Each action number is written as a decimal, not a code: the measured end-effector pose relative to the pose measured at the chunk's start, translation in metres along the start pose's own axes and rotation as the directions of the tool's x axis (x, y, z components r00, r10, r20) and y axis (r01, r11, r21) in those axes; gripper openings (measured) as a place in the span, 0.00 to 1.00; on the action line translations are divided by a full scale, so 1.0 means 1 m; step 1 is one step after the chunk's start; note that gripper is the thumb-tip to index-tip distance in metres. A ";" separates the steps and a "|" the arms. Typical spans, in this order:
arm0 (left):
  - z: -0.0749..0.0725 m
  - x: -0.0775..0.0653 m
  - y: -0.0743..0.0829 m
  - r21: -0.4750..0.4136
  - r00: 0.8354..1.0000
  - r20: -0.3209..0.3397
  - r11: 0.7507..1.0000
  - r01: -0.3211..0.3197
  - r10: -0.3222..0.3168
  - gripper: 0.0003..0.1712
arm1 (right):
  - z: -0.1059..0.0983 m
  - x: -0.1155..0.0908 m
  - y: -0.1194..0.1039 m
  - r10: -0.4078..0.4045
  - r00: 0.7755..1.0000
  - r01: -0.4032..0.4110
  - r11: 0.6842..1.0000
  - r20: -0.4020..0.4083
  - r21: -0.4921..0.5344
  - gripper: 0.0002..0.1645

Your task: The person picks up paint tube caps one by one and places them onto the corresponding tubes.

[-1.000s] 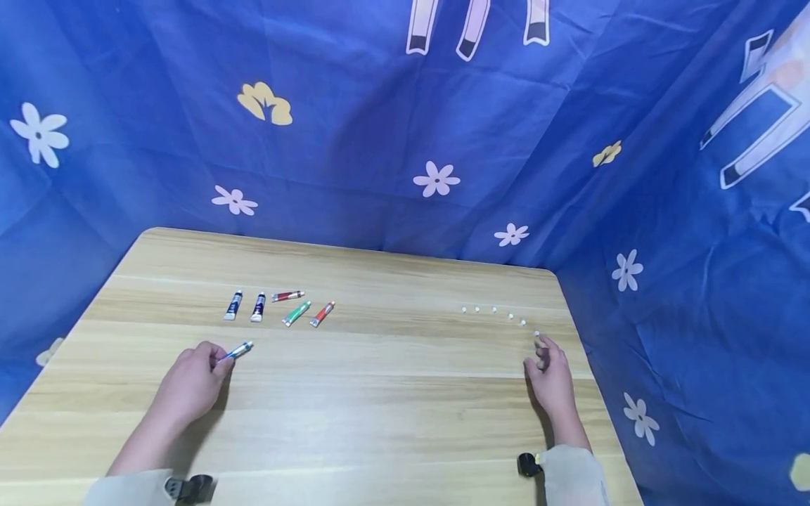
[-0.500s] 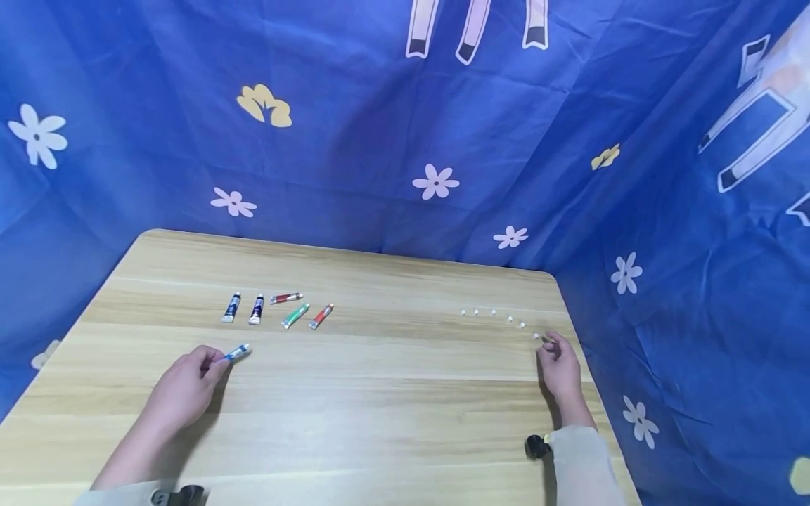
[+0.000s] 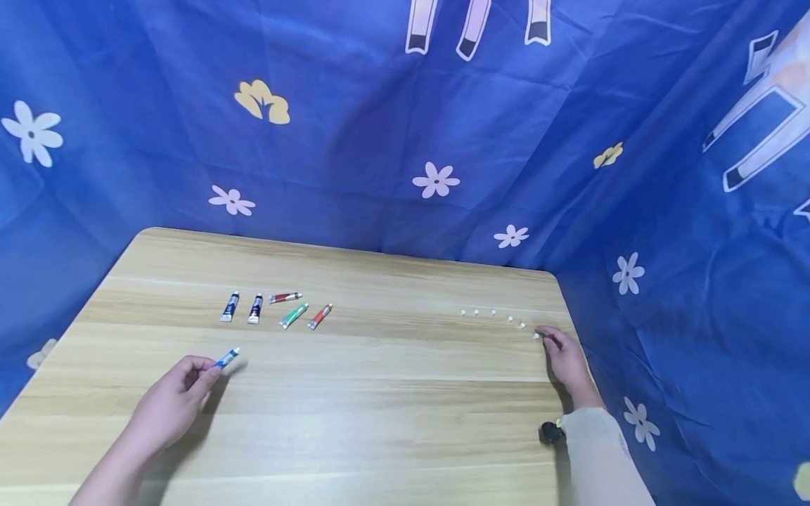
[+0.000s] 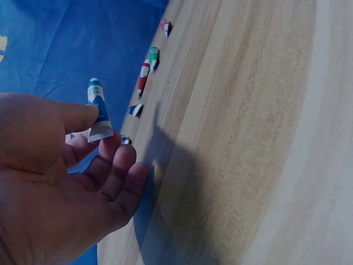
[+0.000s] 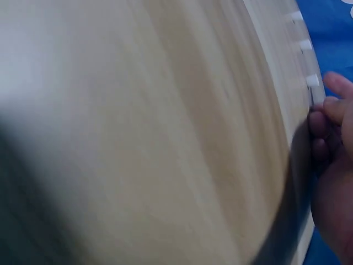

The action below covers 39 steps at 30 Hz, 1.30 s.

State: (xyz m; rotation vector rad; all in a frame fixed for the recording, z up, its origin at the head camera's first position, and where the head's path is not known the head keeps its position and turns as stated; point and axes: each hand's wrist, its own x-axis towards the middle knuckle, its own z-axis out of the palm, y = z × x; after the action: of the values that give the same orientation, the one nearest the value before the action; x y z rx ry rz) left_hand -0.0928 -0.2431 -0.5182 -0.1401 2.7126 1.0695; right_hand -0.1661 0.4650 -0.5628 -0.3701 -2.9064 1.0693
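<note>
My left hand (image 3: 171, 400) pinches a blue paint tube (image 3: 228, 358) between thumb and fingers, held above the table with its white cap end pointing up and away. In the left wrist view the tube (image 4: 98, 110) shows its silver crimped end by the fingers. Near the right table edge, my right hand (image 3: 567, 362) is beside the nearest small white piece (image 3: 536, 336), its fingers loosely bent. A dark spot shows at its fingertips; what it is I cannot tell. In the right wrist view, the right hand (image 5: 336, 143) is partly cut off.
Beyond the left hand lie two dark blue tubes (image 3: 230, 307), a dark red tube (image 3: 285, 298), a green tube (image 3: 294, 315) and an orange-red tube (image 3: 320, 316). Several small white pieces (image 3: 493, 311) form a curved row at right. Blue cloth (image 3: 354, 140) hangs behind the wooden table (image 3: 380, 422).
The left hand has drawn the blue tube slightly back and left, raising it and tilting it up. My right hand has shifted right, from below the nearest white piece to beside it.
</note>
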 end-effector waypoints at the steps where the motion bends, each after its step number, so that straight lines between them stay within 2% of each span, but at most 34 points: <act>1: -0.001 -0.002 0.000 -0.003 1.000 0.002 1.000 0.004 -0.004 0.26 | -0.002 0.002 0.001 -0.007 1.000 0.007 1.000 0.027 -0.011 0.21; 9: -0.003 -0.010 0.001 -0.046 1.000 0.006 0.999 0.027 -0.027 0.29 | -0.015 0.015 0.008 -0.035 0.986 0.046 0.997 0.161 -0.066 0.22; 17: -0.002 -0.011 0.003 -0.037 1.000 -0.017 0.999 0.019 -0.020 0.27 | -0.018 0.023 0.017 0.051 0.970 -0.053 0.999 0.237 0.001 0.26; 23: -0.001 -0.011 0.004 -0.032 1.000 -0.027 0.999 0.015 -0.016 0.27 | -0.016 0.024 0.019 0.034 0.977 -0.035 0.999 0.212 -0.003 0.27; 39: -0.001 -0.011 0.003 -0.030 1.000 -0.020 0.999 0.021 -0.022 0.26 | -0.012 0.021 0.014 0.011 0.991 -0.011 1.000 0.134 -0.002 0.21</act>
State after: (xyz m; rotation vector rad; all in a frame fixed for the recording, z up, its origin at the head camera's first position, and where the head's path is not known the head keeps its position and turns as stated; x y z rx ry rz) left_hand -0.0832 -0.2415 -0.5133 -0.1860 2.7079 1.1086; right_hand -0.1825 0.4878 -0.5637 -0.3276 -3.0248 1.1369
